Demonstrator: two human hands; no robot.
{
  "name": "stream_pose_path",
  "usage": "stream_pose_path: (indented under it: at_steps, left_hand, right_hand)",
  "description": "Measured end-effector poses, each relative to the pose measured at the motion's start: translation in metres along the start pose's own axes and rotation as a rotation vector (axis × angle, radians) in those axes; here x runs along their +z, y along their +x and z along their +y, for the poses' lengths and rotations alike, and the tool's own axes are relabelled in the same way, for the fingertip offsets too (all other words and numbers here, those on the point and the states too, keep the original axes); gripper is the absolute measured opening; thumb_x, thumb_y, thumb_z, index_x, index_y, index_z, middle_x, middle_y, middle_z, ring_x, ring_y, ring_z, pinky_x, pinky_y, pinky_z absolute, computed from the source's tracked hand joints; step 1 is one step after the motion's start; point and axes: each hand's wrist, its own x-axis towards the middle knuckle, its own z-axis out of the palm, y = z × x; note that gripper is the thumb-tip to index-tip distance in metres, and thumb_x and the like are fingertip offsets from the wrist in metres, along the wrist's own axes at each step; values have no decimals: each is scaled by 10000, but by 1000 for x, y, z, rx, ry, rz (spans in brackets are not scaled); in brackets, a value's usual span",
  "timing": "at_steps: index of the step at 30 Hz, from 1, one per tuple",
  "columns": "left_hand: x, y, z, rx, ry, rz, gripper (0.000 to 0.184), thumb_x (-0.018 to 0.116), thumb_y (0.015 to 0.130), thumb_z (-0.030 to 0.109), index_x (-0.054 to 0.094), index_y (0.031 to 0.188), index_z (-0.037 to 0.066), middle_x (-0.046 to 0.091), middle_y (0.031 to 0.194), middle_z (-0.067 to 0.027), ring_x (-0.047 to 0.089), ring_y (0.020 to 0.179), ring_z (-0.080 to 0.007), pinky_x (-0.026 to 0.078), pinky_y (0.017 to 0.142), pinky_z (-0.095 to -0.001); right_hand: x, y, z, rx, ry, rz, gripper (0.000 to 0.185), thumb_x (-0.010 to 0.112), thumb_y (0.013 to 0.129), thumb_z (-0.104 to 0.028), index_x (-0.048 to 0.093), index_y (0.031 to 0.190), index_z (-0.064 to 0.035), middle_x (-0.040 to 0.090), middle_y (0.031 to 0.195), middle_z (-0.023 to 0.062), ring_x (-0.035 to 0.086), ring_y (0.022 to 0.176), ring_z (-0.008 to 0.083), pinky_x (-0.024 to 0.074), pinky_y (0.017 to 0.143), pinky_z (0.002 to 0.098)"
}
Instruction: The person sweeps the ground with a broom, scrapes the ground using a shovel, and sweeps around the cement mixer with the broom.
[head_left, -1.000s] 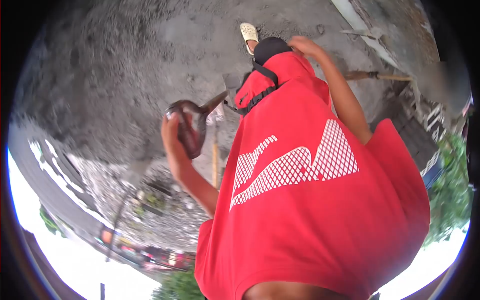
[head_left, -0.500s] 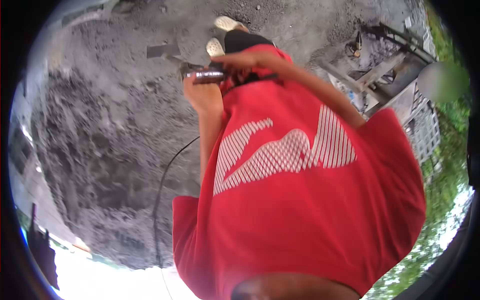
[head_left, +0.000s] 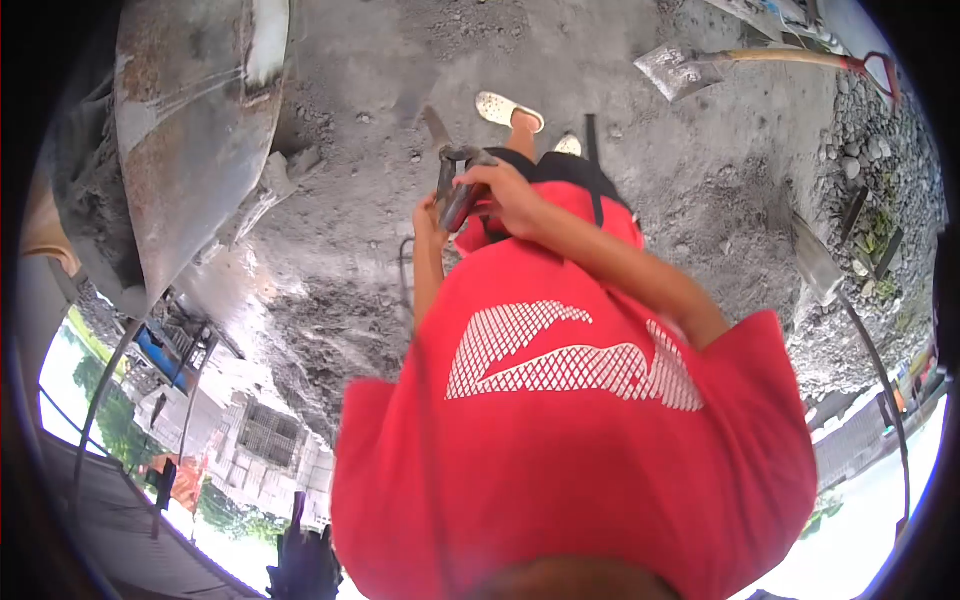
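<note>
A dark metal tool point(head_left: 462, 190) with a thick cylindrical body is held in front of my waist. A flat, narrow blade-like end point(head_left: 436, 128) juts from it toward the ground; its exact kind is hard to make out. My left hand point(head_left: 428, 222) is closed around the tool's left side. My right hand point(head_left: 508, 192) grips its right side, with the fingers bent over the body. A thin dark cord point(head_left: 405, 268) hangs beside my left forearm. My feet in pale clogs point(head_left: 508, 112) stand on grey dirt beyond the tool.
A large rusty metal sheet point(head_left: 195, 120) leans at the upper left. One shovel point(head_left: 685, 72) with a wooden handle and red grip lies at the upper right; another shovel point(head_left: 818, 265) rests lower down. Gravel point(head_left: 865, 150) is heaped along the right side.
My view has swung round: the metal sheet and shovels have come into sight. The tool has turned from lying sideways to pointing more away from me, still in both hands.
</note>
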Motion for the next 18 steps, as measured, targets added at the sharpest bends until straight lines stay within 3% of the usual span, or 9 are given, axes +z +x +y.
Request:
stream_pose_path:
  at_steps: [1,7,8,9,12,13,15,17,18]
  left_hand:
    - [6,11,-4,-53,-132,-19,387,392,820,248,477,1053,-50,576,977,-185,602,835,-291,505,708,-419]
    - [121,108,-48,-320,-504,-254,502,406,819,400,481,1039,-46,577,945,-201,586,850,-296,488,714,-433]
    - [149,125,-54,-372,-507,-292,523,408,819,425,481,1037,-45,577,940,-203,583,853,-297,485,715,-436]
    - [167,148,-68,-432,-500,-317,545,411,819,450,482,1034,-45,578,934,-206,580,855,-298,483,716,-438]
    - [230,176,-123,-607,-52,-349,582,485,766,525,505,979,-16,567,856,-183,559,827,-284,462,671,-415]
    - [243,186,-159,-624,-4,-335,548,525,750,513,497,904,-12,538,769,-143,540,717,-261,451,626,-389]
    - [266,197,-226,-635,-22,-315,501,575,722,505,475,772,16,476,631,-86,492,558,-222,413,531,-352]
    - [270,176,-272,-643,-124,-258,487,586,703,527,456,704,58,439,571,-62,461,499,-200,382,462,-340]
    - [269,168,-285,-650,-179,-213,490,588,697,545,448,692,75,435,562,-54,461,489,-193,377,443,-338]
  right_hand:
    - [-1,-2,5,-2,-47,41,168,590,741,-155,533,849,-39,572,722,78,581,584,184,486,564,317]
    - [-24,-82,10,-306,338,229,170,584,774,-172,555,876,-39,611,850,99,602,784,176,471,755,307]
    - [-48,-93,14,-345,345,216,191,550,790,-164,527,927,-34,594,874,103,594,897,239,450,840,377]
    - [-67,-110,13,-462,429,237,217,534,788,-153,504,960,-25,581,939,134,582,915,289,440,848,427]
    - [-133,-159,20,-534,580,421,262,516,746,-189,481,953,-32,551,879,132,557,889,339,421,829,490]
    - [-146,-176,26,-556,598,476,275,517,731,-205,483,946,-37,541,844,122,552,853,335,423,806,492]
    - [-179,-199,50,-726,620,534,301,512,697,-235,480,932,-49,504,779,100,517,780,312,421,734,468]
    - [-203,-225,59,-669,654,730,311,516,643,-234,466,887,-49,471,718,93,494,687,278,420,690,432]
    - [-226,-240,77,-708,724,670,315,513,640,-237,466,890,-52,467,715,94,495,671,283,415,666,432]
